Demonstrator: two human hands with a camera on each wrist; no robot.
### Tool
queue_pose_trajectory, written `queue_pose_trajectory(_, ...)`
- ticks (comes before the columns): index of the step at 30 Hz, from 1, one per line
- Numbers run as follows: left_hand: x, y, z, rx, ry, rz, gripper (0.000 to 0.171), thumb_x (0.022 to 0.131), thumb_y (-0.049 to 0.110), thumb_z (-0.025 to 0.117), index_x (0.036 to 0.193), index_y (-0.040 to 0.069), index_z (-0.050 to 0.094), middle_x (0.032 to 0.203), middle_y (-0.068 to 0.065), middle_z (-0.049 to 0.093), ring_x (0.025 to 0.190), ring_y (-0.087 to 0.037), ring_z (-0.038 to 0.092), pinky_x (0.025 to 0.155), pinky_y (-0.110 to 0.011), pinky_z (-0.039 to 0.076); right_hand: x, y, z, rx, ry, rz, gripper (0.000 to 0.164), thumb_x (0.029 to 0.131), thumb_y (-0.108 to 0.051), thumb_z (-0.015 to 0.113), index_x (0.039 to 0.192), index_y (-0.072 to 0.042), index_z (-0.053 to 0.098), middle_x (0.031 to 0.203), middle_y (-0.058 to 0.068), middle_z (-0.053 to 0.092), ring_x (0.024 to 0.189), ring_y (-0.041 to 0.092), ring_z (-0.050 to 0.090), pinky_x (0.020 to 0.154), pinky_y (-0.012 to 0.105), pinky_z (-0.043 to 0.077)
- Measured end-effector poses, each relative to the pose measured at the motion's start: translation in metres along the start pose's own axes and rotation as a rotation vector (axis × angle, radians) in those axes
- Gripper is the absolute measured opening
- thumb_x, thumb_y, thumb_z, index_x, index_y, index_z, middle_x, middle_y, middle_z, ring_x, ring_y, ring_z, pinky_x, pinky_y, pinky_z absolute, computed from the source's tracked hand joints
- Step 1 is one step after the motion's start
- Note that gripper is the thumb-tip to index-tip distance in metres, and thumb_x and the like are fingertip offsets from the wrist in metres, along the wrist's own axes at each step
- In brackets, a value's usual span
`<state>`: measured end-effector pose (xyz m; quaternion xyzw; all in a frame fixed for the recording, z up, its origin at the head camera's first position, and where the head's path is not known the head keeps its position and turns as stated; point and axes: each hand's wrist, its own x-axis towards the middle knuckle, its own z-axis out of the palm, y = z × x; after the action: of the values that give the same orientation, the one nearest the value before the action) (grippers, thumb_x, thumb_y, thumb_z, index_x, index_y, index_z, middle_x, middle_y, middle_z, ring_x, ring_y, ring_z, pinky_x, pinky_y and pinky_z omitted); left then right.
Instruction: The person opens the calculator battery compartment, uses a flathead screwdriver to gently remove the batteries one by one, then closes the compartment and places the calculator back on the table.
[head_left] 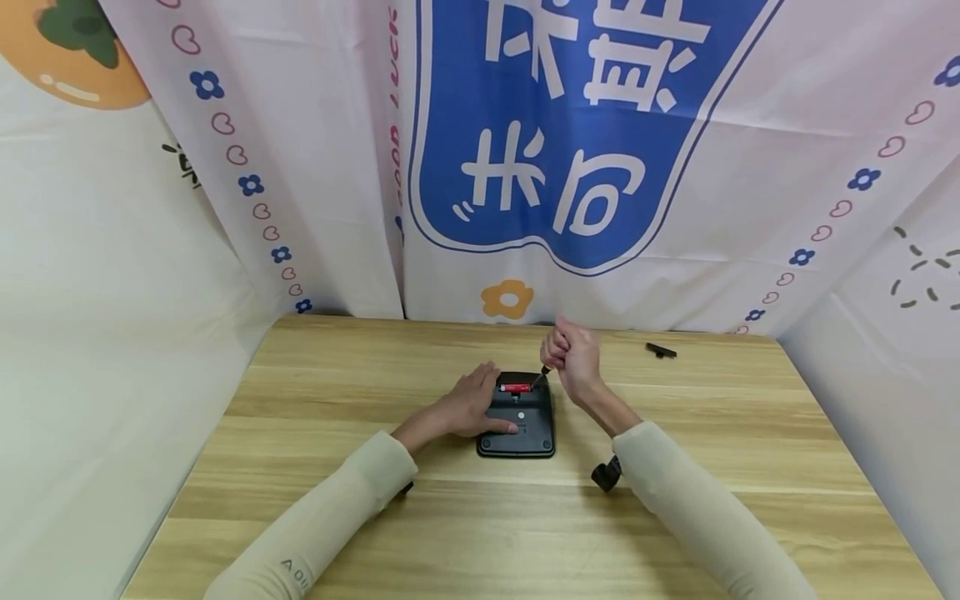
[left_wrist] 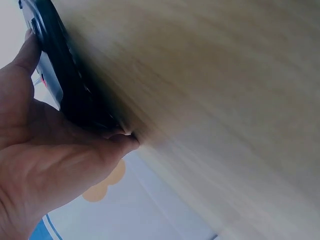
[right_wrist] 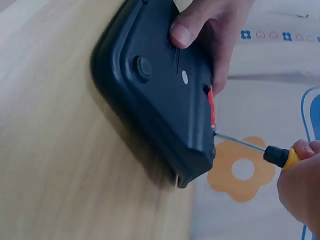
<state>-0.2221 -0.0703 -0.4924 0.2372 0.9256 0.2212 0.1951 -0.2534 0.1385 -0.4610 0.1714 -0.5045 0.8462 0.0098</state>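
A black desk calculator (head_left: 516, 433) lies underside up on the table, its battery compartment uncovered. Inside sits a red battery (head_left: 515, 388). My left hand (head_left: 471, 403) holds the calculator at its left side, thumb across the back and fingers along the edge. In the right wrist view the left thumb (right_wrist: 182, 35) presses on the dark casing. My right hand (head_left: 576, 358) grips a screwdriver (right_wrist: 276, 156) with a yellow and black handle, fingers curled round it. The thin metal shaft slants down, and its tip is right at the end of the battery.
A small black cover (head_left: 661, 350) lies on the wooden table (head_left: 337, 375) toward the back right. Behind the table's far edge hangs a printed cloth (head_left: 337, 208). A black wrist-camera mount (head_left: 606, 475) shows below the right sleeve.
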Motion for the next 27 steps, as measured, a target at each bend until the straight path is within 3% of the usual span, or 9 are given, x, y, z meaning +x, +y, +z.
queue_pose_trajectory(5,0.000,0.000,0.000,-0.003,0.004,0.005,0.106,0.097,0.056,0.073,0.166,-0.004,0.019,0.175,-0.024,0.014,0.163,-0.037,0.014,0.131,-0.055,0.016,0.001,0.001,0.012,-0.153,0.008,0.035,0.052,0.111,-0.008,0.037,0.065,0.001,0.015,0.051,-0.010,0.030,0.046,0.012,0.024,0.052,0.035,0.013)
queue_pose_trajectory(9,-0.001,0.000,-0.001,0.005,0.005,0.007,0.106,0.097,0.056,0.073,0.166,-0.005,0.020,0.174,-0.024,0.015,0.163,-0.037,0.015,0.131,-0.056,0.018,0.001,0.002,0.017,-0.209,-0.009,0.038,0.053,0.111,-0.007,0.036,0.063,0.000,0.017,0.052,-0.010,0.030,0.047,0.015,0.023,0.052,0.035,0.015)
queue_pose_trajectory(13,-0.001,0.001,-0.001,0.009,0.000,-0.001,0.106,0.097,0.056,0.073,0.166,-0.004,0.020,0.175,-0.024,0.015,0.163,-0.037,0.015,0.131,-0.055,0.018,0.002,0.006,0.014,-0.161,0.005,0.022,0.053,0.112,-0.008,0.035,0.061,-0.007,0.020,0.050,-0.010,0.030,0.045,0.012,0.023,0.051,0.033,0.013)
queue_pose_trajectory(27,0.000,0.000,0.000,0.010,-0.011,-0.008,0.106,0.097,0.055,0.073,0.166,-0.004,0.018,0.175,-0.024,0.012,0.163,-0.037,0.012,0.131,-0.054,0.016,0.000,0.013,0.013,0.044,0.012,-0.077,0.051,0.111,-0.005,0.029,0.062,-0.011,0.018,0.054,-0.003,0.015,0.044,0.013,0.012,0.047,0.033,0.005)
